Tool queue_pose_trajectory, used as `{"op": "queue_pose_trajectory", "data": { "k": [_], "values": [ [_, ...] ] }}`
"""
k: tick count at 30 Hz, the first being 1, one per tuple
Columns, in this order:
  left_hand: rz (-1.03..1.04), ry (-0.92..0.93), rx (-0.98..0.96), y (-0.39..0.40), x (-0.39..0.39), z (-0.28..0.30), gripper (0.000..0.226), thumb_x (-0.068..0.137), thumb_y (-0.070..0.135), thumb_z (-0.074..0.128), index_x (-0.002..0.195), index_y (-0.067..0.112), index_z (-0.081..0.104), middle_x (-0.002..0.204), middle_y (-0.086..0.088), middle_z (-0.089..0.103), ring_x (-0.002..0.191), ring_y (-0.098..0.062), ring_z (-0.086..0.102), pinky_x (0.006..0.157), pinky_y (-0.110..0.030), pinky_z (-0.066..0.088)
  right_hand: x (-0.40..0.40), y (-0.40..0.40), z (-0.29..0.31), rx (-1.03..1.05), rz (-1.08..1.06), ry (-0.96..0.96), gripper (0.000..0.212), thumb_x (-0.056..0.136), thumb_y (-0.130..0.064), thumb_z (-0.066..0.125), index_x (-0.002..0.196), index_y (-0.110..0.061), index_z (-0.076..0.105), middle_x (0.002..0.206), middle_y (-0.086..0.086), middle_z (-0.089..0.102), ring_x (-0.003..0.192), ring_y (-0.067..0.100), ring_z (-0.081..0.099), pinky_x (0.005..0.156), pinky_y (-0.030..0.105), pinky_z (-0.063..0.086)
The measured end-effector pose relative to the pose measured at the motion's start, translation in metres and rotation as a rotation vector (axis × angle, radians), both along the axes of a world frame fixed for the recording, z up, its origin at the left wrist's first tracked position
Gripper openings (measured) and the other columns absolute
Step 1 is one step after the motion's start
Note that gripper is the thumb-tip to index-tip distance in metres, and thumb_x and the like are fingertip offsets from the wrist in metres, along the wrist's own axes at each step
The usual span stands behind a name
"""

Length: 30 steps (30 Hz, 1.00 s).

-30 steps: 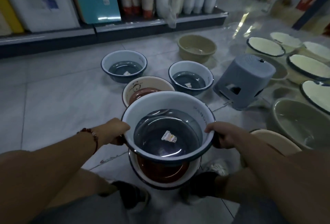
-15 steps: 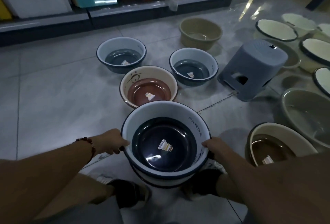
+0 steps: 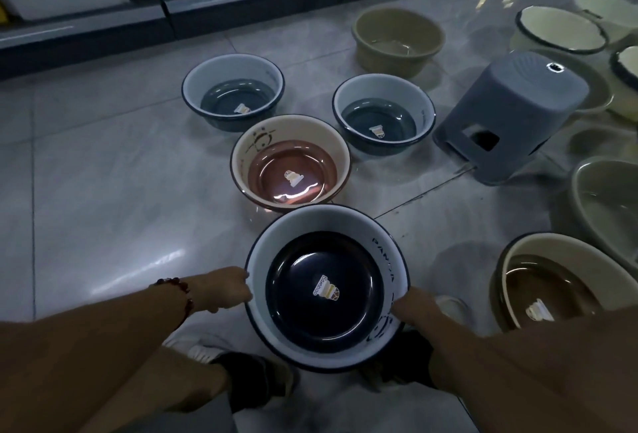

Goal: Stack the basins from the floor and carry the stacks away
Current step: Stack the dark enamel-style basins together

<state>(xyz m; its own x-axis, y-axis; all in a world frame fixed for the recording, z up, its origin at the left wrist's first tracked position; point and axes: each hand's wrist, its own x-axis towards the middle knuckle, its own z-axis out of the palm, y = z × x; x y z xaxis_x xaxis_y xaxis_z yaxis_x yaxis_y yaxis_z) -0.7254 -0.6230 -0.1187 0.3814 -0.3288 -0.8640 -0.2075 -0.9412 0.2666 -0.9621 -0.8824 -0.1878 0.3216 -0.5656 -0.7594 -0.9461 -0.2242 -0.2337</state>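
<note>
The left hand, a red bead bracelet at its wrist, has its fingers curled against the left rim of a white round enamel-look basin with a dark blue floor and dark rim; the right hand grips the opposite rim, fingers tucked under the edge. The basin sits low between the person's feet, and whether another lies nested beneath it I cannot tell from here.

Just beyond it, nearly touching, stands a cream basin with a brown floor. Farther out are two pale grey-blue basins, one to the left and one to the right, then a tan plastic tub near the shelf base. A grey plastic stool lies tipped on the right, with another cream and brown basin just beside the right forearm.

To seat this one well, I would keep both hands level so the rim settles evenly, then let go only once it stops rocking. The cream basin ahead looks the natural next pick.
</note>
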Motion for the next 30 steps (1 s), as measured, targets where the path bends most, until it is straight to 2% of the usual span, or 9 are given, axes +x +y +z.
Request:
{"op": "queue_pose_trajectory", "data": {
  "k": [2,4,6,8,10,13,16,20,30],
  "values": [
    [-0.182,-0.098,-0.022,-0.008,0.003,0.003,0.054,0.092,0.031,0.056,0.142,0.015,0.046,0.140,-0.009,0.054,0.115,-0.023,0.056,0.087,-0.026,0.045,0.001,-0.001,-0.004,0.024,0.004,0.027,0.019,0.096,-0.012,0.052,0.077,-0.009,0.055,0.075,0.000,0.054,0.070,0.012,0.053,0.044,0.014,0.035],
    [-0.420,-0.262,-0.009,-0.021,0.003,0.016,0.068,0.098,0.038,0.050,0.156,0.020,0.022,0.157,-0.005,0.035,0.138,-0.023,0.041,0.110,-0.031,0.035,0.004,-0.001,-0.005,-0.016,0.009,0.019,0.020,0.095,-0.010,0.051,0.075,-0.009,0.053,0.070,0.000,0.052,0.066,0.011,0.054,0.041,0.013,0.035],
    [-0.575,-0.427,-0.010,-0.039,0.004,0.033,0.066,0.097,0.043,0.048,0.155,0.027,0.020,0.153,-0.005,0.039,0.134,-0.026,0.045,0.108,-0.040,0.038,0.011,-0.001,0.003,-0.076,0.033,-0.037,0.011,0.089,-0.015,0.054,0.095,-0.006,0.058,0.080,0.004,0.060,0.069,0.014,0.059,0.048,0.018,0.044],
    [-0.618,-0.539,-0.047,-0.059,0.006,0.052,0.059,0.094,0.044,0.049,0.148,0.029,0.030,0.144,-0.006,0.046,0.124,-0.029,0.052,0.102,-0.045,0.040,0.024,-0.003,0.011,-0.142,0.155,-0.055,0.036,0.084,-0.027,0.055,0.115,-0.010,0.052,0.105,0.009,0.060,0.090,0.024,0.062,0.072,0.032,0.055],
    [-0.610,-0.601,-0.128,-0.078,0.006,0.070,0.058,0.092,0.044,0.050,0.146,0.030,0.033,0.144,-0.005,0.046,0.123,-0.030,0.052,0.100,-0.045,0.041,0.042,-0.006,0.027,-0.240,0.323,-0.068,0.049,0.083,-0.036,0.056,0.126,-0.014,0.046,0.119,0.010,0.055,0.105,0.031,0.057,0.088,0.042,0.053],
    [-0.593,-0.596,-0.233,-0.099,0.008,0.095,0.063,0.094,0.042,0.051,0.151,0.030,0.026,0.145,-0.003,0.047,0.124,-0.027,0.052,0.095,-0.038,0.044,0.081,-0.011,0.056,-0.313,0.556,-0.164,0.056,0.092,-0.040,0.051,0.141,-0.016,0.037,0.137,0.010,0.046,0.122,0.032,0.047,0.099,0.045,0.046],
    [-0.569,-0.522,-0.272,-0.107,0.014,0.109,0.063,0.093,0.047,0.053,0.149,0.029,0.032,0.141,-0.001,0.053,0.123,-0.024,0.053,0.094,-0.035,0.044,0.118,-0.020,0.077,-0.346,0.693,-0.230,0.056,0.097,-0.039,0.046,0.147,-0.019,0.033,0.141,0.008,0.043,0.128,0.030,0.043,0.103,0.046,0.041],
    [-0.628,-0.500,-0.184,-0.113,0.027,0.116,0.056,0.093,0.049,0.053,0.142,0.022,0.044,0.137,-0.002,0.055,0.120,-0.023,0.055,0.094,-0.034,0.045,0.158,-0.035,0.082,-0.367,0.700,-0.226,0.062,0.097,-0.048,0.045,0.149,-0.019,0.031,0.148,0.011,0.039,0.134,0.031,0.039,0.107,0.046,0.038],
    [-0.582,-0.461,-0.180,-0.149,0.074,0.108,0.049,0.096,0.042,0.050,0.141,0.022,0.047,0.140,-0.003,0.054,0.125,-0.023,0.053,0.092,-0.031,0.043,0.235,-0.058,0.016,-0.189,0.471,-0.169,0.059,0.097,-0.047,0.045,0.149,-0.024,0.032,0.149,0.014,0.041,0.132,0.035,0.044,0.108,0.044,0.038]
  ]
}}
